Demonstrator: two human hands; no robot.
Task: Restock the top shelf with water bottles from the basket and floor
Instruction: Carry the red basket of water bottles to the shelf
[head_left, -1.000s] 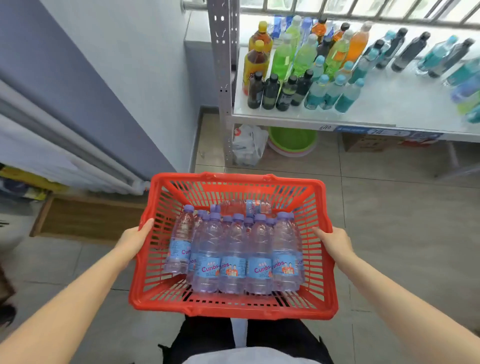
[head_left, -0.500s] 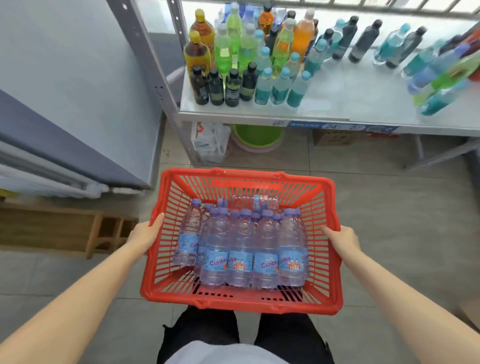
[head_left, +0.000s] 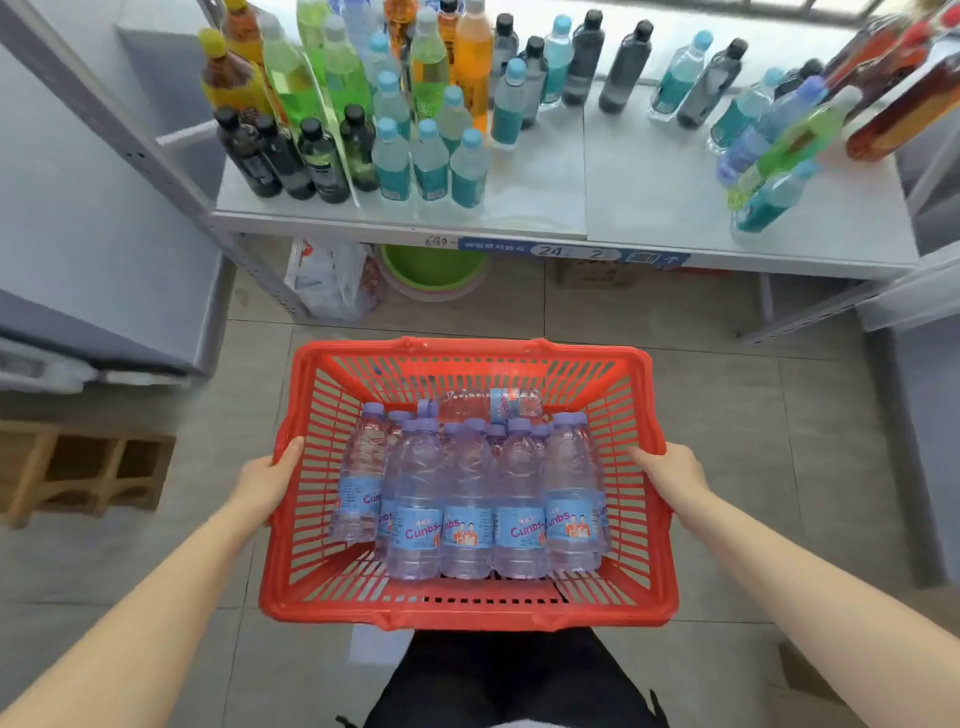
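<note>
Bright daylight pours in from behind the shelf (head_left: 649, 208), washing its white top to a pale glare. Wide-angle bending slants the bottles (head_left: 779, 150) at the right edge, which look smeared.

The bottles (head_left: 467, 499) in the basket (head_left: 467, 610) have blue labels reading "Cunbs". On the shelf (head_left: 649, 197), the front strip (head_left: 571, 253) shows "24" and "2".
</note>
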